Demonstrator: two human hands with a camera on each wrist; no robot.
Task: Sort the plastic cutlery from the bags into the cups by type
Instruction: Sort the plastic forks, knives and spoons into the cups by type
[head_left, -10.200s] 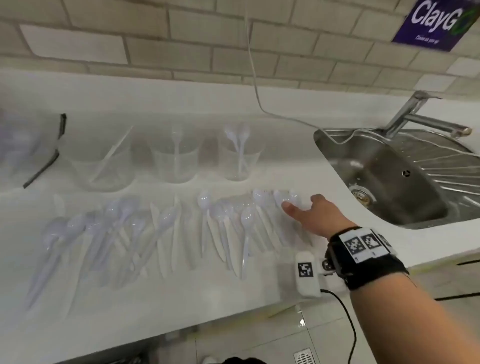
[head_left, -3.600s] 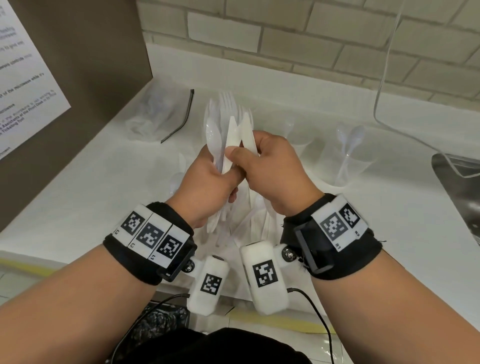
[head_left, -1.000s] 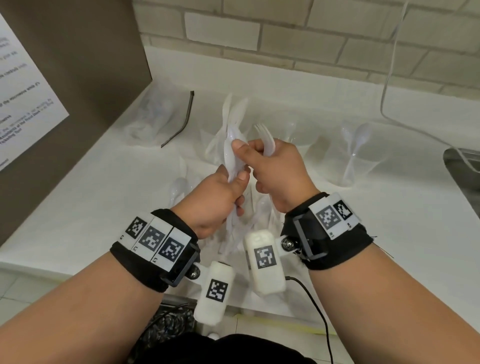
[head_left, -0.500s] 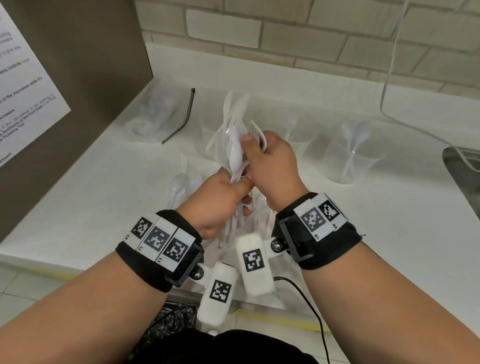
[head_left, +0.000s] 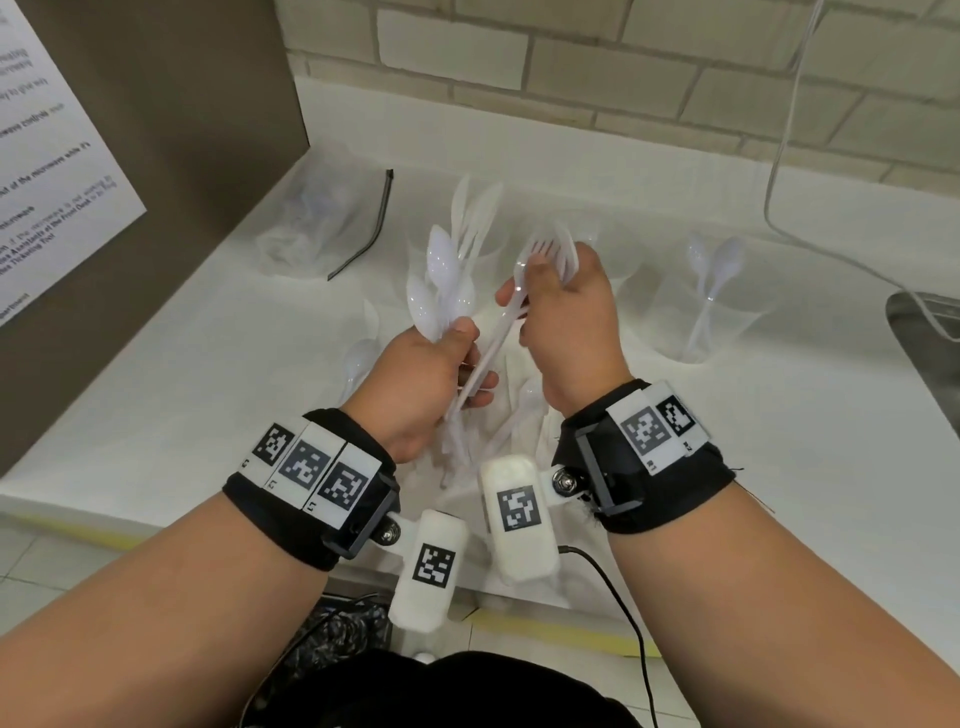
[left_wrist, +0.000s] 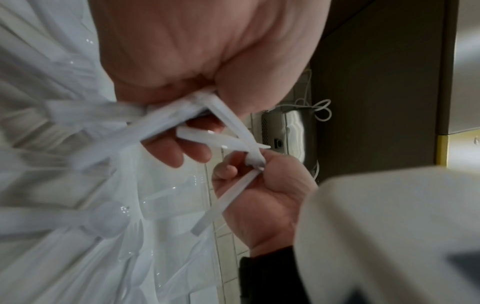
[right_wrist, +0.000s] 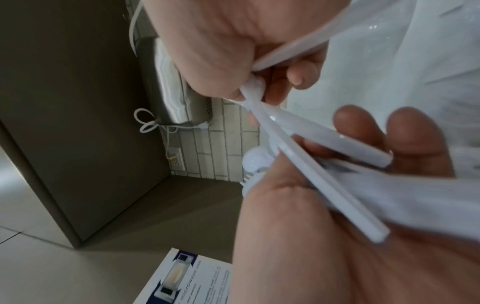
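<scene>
My left hand (head_left: 441, 364) grips a bundle of white plastic cutlery (head_left: 449, 275), spoons and knives fanning up over the counter. My right hand (head_left: 556, 301) pinches white forks (head_left: 550, 252) just right of the bundle; their handles (head_left: 491, 348) slant down against my left fingers. The left wrist view shows my left hand (left_wrist: 207, 61) around the handles (left_wrist: 155, 127) and my right hand (left_wrist: 265, 189) on a handle. A clear cup (head_left: 711, 317) at the right holds two spoons. Two more cups stand behind my hands, mostly hidden. Loose cutlery (head_left: 519, 410) lies under my hands.
A clear bag (head_left: 322, 228) with a black zip strip lies at the back left. A brown panel (head_left: 156, 130) with a paper notice walls the left side. The sink's edge (head_left: 930, 332) shows at the right, and a thin cable (head_left: 774, 171) hangs down the brick wall.
My right hand has drawn the forks to the right, away from the bundle that my left hand keeps holding. Both hands have sunk slightly nearer.
</scene>
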